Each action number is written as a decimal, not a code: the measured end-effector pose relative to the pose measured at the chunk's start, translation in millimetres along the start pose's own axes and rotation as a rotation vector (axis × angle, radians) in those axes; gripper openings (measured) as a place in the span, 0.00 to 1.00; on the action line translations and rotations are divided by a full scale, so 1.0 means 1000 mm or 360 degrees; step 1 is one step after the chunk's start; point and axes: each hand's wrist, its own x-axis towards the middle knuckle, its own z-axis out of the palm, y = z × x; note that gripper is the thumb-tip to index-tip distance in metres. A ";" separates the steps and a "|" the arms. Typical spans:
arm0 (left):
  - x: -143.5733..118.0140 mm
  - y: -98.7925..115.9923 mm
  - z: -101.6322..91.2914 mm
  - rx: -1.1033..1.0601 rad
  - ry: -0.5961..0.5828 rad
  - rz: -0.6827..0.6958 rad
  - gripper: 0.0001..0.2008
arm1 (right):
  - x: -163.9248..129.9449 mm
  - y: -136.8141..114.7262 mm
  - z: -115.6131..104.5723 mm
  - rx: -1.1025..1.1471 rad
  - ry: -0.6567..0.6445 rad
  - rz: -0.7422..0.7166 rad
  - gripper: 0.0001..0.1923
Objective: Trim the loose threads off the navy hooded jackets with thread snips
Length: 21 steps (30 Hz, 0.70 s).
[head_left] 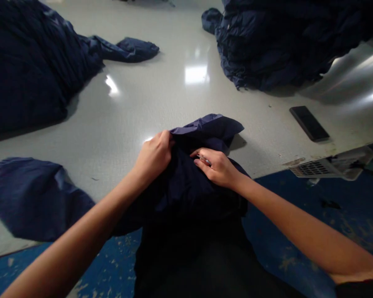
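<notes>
A navy blue garment (186, 182) of thin fabric lies bunched over the table's near edge, against my body. My left hand (157, 153) is closed on a fold of it, at the left end of a raised flap (211, 124). Just to the right, my right hand (216, 165) is curled over the same cloth with thumb and fingers pinched. Between those fingers a small shiny metal tool (204, 159) glints; most of it is hidden, so its kind is unclear. A loose part of navy cloth (40, 194) spreads across the table beside my left forearm.
Large heaps of navy garments stand at the back left (34, 66) and back right (282, 45) of the pale, glossy table (130, 107). A black phone (309, 123) lies near the right edge. Below that edge is a white plastic basket (317, 169) above the blue, worn floor.
</notes>
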 end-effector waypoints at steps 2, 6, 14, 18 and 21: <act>0.041 -0.014 -0.003 0.0074 0.0028 -0.0051 0.09 | 0.037 0.016 -0.005 -0.0067 -0.0113 -0.0134 0.06; 0.112 -0.038 -0.012 0.0204 0.0098 -0.0203 0.16 | 0.127 0.031 -0.016 -0.0155 -0.0081 -0.0176 0.11; 0.164 -0.073 -0.025 0.0229 0.0200 -0.0459 0.20 | 0.160 -0.011 -0.049 -0.0389 0.0323 0.0028 0.16; 0.164 -0.094 -0.044 0.0210 0.0273 -0.0550 0.20 | 0.065 -0.006 -0.072 -0.0637 0.0323 0.0126 0.23; 0.164 -0.090 -0.065 0.0196 0.0355 -0.0525 0.18 | 0.014 0.015 -0.081 -0.0727 0.0207 0.0232 0.23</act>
